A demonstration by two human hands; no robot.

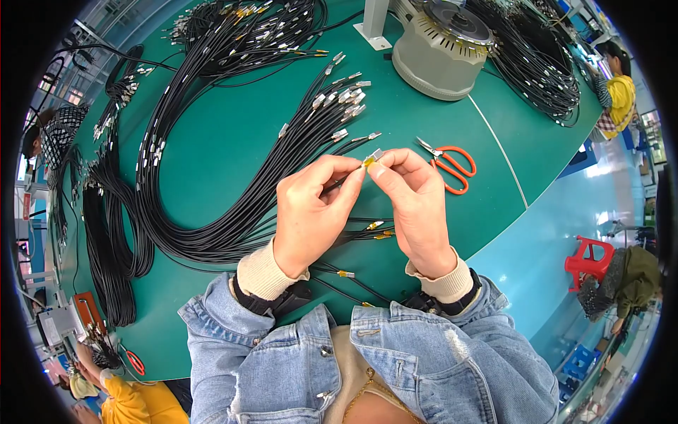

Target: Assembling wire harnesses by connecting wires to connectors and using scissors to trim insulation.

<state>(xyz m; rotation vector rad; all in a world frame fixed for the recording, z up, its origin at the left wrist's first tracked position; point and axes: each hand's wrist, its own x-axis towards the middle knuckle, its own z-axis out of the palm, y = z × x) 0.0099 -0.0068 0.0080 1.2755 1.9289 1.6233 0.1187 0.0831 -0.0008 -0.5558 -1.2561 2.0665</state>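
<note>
Both hands meet over the middle of the green table. My left hand [311, 208] is closed in a pinch on a thin black cable, close to its end. My right hand [421, 212] pinches the same end, where a silver metal connector [376, 155] sticks out with a bit of yellow beside it. My fingertips hide part of this end. Just left of them lies a large curved bundle of black cables [212, 230], with many silver tips [346, 99] pointing away from me. Several loose cable ends with yellow and silver tips [345, 273] lie under my wrists.
Orange-handled scissors [455, 169] lie right of my hands on the green table [487, 162]. A round grey machine [434, 60] stands at the back. More cable bundles [530, 67] lie back right and far left. Other people [621, 92] sit around; a red stool [590, 261] stands at right.
</note>
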